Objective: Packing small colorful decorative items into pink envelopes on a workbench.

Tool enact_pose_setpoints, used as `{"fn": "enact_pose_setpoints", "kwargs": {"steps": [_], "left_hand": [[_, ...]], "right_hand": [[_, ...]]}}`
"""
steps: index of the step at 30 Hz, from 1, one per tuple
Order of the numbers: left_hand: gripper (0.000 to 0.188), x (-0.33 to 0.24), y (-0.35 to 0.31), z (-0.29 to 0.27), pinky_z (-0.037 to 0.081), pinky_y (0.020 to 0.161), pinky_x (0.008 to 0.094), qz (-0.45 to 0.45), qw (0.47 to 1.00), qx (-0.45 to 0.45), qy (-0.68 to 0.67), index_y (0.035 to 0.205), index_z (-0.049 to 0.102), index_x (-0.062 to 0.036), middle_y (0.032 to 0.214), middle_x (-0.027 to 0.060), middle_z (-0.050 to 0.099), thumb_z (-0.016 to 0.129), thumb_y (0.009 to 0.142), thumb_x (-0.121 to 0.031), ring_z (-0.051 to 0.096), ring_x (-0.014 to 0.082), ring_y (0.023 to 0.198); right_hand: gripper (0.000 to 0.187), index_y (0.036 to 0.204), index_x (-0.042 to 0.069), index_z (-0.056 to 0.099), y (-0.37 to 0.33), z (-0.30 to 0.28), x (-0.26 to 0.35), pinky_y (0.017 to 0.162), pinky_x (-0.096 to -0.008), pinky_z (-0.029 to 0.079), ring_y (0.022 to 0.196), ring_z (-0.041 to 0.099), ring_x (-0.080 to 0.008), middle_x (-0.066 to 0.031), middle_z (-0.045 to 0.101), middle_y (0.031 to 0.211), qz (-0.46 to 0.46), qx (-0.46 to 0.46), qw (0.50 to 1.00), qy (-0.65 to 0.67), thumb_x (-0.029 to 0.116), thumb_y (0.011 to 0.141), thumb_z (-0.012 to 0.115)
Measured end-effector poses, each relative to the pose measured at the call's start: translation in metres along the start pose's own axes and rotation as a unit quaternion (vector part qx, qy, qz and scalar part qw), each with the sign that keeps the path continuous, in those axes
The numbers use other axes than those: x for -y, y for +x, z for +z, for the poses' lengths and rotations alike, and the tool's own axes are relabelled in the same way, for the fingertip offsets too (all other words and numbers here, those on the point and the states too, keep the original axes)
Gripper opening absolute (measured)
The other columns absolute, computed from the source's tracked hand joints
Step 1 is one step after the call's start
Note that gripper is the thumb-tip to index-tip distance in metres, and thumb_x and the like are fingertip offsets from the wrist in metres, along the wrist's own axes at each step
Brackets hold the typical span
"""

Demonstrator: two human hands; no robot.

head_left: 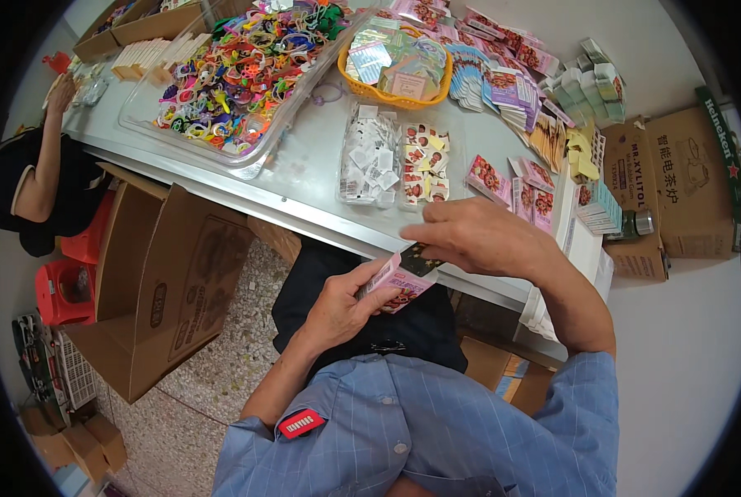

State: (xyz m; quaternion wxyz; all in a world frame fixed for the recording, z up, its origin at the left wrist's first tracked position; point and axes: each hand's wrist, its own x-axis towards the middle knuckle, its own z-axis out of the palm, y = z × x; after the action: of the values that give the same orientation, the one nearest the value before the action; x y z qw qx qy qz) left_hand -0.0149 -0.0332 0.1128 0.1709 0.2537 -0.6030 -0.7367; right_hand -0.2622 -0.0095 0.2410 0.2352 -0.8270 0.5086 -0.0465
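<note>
My left hand (339, 305) is closed round a small pink printed carton (405, 291), held at the table's front edge above my lap. The carton's top is open. Out of its mouth sticks a dark packet (421, 264) with gold specks. My right hand (490, 238) is bent over the carton from the right, its fingers closed at the dark packet; the fingertips partly hide it. Beyond my hands lie a clear tray of small white packets (370, 157) and, beside it, a tray of red and yellow printed pieces (426, 164).
A big clear bin (258, 157) of colourful trinkets stands at the back left. Near it are a yellow basket (354, 86) and stacks of cards (511, 91). More pink cartons (488, 178) lie to the right. Another person's arm (45, 166) reaches in far left, behind a large cardboard box (167, 290).
</note>
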Motion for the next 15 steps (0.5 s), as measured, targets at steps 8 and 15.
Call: {"fn": "enact_pose_setpoints", "kwargs": {"steps": [8, 15], "left_hand": [[0.048, 0.004, 0.001, -0.005, 0.058, 0.075, 0.0244, -0.03, 0.989, -0.026, -0.141, 0.143, 0.053, -0.0022, 0.113, 0.0071, 0.07, 0.067, 0.101, -0.019, 0.066, 0.0096, 0.093], [0.049, 0.006, 0.005, -0.01, 0.058, 0.073, 0.0243, -0.028, 0.989, -0.034, -0.142, 0.145, 0.05, -0.0022, 0.113, 0.0078, 0.071, 0.066, 0.101, -0.019, 0.067, 0.0101, 0.093]], "right_hand": [[0.074, 0.157, 0.006, 0.033, -0.003, 0.021, 0.008, 0.114, -0.0401, 0.04, 0.137, 0.05, -0.0328, -0.0197, 0.047, 0.151, 0.078, -0.088, 0.963, 0.243, 0.024, 0.096, 0.07], [0.088, 0.161, 0.006, 0.019, 0.013, 0.041, 0.007, 0.121, -0.044, 0.028, 0.147, 0.034, -0.0392, -0.0264, 0.029, 0.16, 0.001, -0.044, 0.979, 0.201, 0.044, 0.097, 0.066]]}}
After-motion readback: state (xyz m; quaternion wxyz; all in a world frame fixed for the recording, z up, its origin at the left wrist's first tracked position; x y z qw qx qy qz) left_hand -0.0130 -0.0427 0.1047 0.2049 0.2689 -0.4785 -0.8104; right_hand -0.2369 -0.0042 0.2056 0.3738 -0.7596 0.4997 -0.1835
